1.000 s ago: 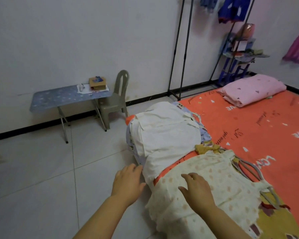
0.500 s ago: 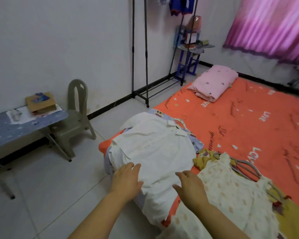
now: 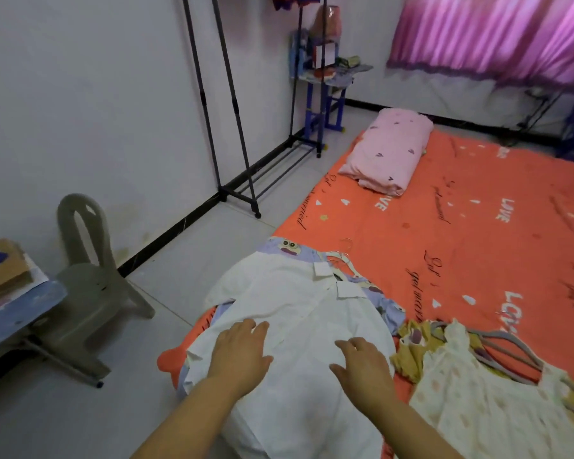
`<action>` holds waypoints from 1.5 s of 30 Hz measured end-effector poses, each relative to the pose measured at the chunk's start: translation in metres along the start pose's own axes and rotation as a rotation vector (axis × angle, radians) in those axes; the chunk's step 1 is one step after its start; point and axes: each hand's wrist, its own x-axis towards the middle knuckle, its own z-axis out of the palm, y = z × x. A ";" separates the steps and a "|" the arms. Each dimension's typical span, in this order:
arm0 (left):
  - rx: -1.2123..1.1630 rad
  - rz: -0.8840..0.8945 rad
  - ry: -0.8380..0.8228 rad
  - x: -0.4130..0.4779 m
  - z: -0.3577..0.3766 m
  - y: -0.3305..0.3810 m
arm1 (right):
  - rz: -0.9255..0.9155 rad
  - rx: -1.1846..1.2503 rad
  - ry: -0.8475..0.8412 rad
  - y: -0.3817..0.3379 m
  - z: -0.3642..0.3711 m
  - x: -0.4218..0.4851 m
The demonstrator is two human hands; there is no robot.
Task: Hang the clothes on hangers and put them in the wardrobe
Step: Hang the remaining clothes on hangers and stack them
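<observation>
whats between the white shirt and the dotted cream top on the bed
In the head view, a crumpled yellow garment lies between the white shirt and the cream top, with a sliver of orange sheet just below it.

Dim, soft indoor light. Main source is daylight glowing through the pink curtain (image 3: 497, 34) top right, mildly blown out. Shadows faint and diffuse. Wide-angle bends the garment rack poles (image 3: 212, 94); edges soft, chair (image 3: 90, 279) and left corner slightly blurred. Purple cast overall.
</observation>
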 end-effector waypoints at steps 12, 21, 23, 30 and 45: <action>0.049 0.281 -0.125 0.162 -0.008 0.000 | 0.256 0.051 -0.003 0.025 -0.012 0.106; 0.058 0.419 -0.202 0.299 0.031 -0.008 | 0.442 0.132 -0.025 0.044 0.028 0.208; 0.056 0.421 -0.204 0.325 0.048 -0.006 | 0.442 0.146 -0.021 0.055 0.042 0.238; -0.020 0.351 -0.185 0.402 0.117 0.002 | 0.446 0.139 0.092 0.106 0.094 0.345; -0.323 0.476 0.093 0.405 0.100 0.038 | 0.345 0.209 0.478 0.090 0.071 0.324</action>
